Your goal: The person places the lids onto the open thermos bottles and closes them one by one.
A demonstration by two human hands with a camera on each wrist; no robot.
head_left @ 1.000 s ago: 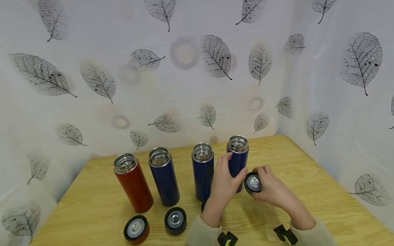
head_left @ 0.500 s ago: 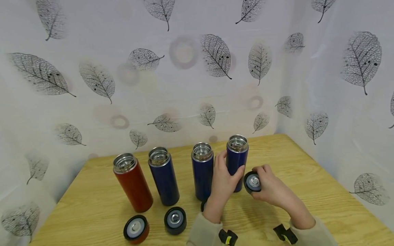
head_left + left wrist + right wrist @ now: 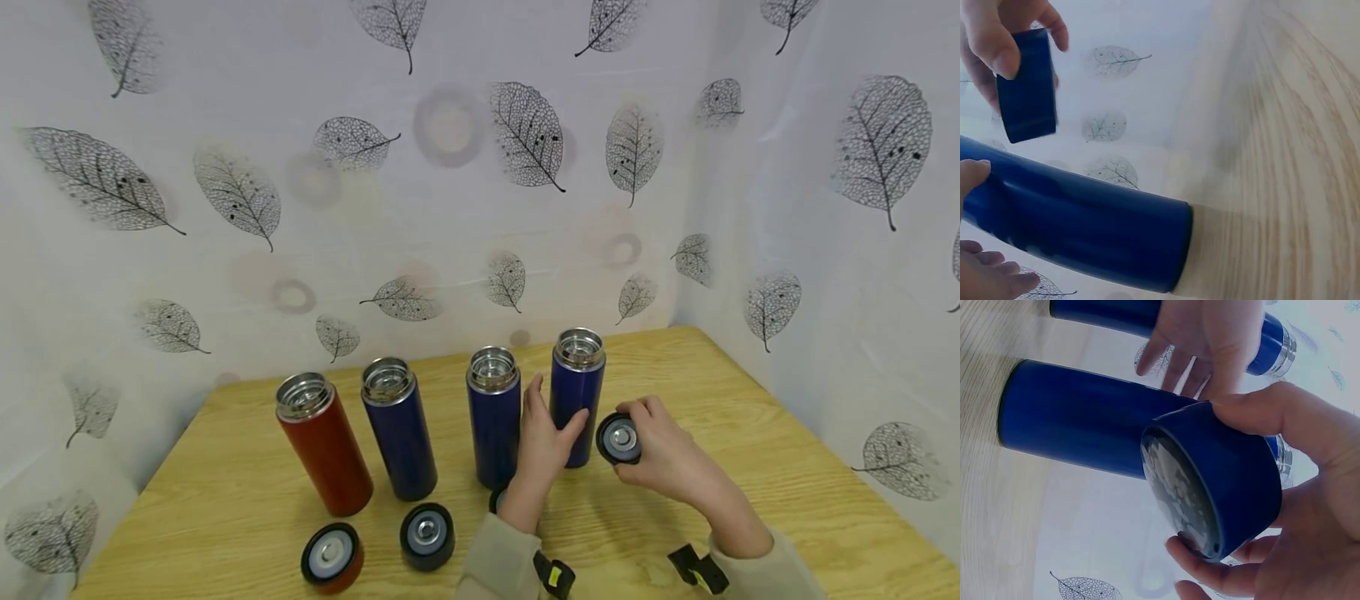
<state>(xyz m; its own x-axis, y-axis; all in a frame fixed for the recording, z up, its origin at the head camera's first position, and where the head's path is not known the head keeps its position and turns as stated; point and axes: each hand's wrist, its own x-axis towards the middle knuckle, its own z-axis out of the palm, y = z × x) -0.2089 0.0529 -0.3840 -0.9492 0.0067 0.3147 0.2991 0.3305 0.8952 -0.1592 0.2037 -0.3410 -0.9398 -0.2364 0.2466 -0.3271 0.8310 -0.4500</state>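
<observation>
The right hand (image 3: 663, 454) pinches a blue lid (image 3: 619, 438) by its rim, its grey inner side toward the head camera; the right wrist view shows the lid (image 3: 1222, 475) between thumb and fingers. Just left of it, an uncapped blue bottle (image 3: 577, 392) stands upright at the right end of the row. Beside that bottle is the left hand (image 3: 542, 446), thumb and fingers spread and relaxed around its near side; in the left wrist view the fingers (image 3: 988, 272) lie apart below the bottle (image 3: 1085, 219). Whether the thumb touches it, I cannot tell.
Two more open blue bottles (image 3: 494, 425) (image 3: 401, 437) and an open red bottle (image 3: 326, 450) stand leftward on the wooden table (image 3: 225, 467). Loose lids (image 3: 427, 537) (image 3: 332, 558) lie before them, another (image 3: 497, 498) partly behind the left wrist. A leaf-patterned curtain (image 3: 450, 208) hangs behind.
The left hand's fingers have come away from the far right bottle and loosened. The right hand has shifted slightly right with the lid, farther from that bottle.
</observation>
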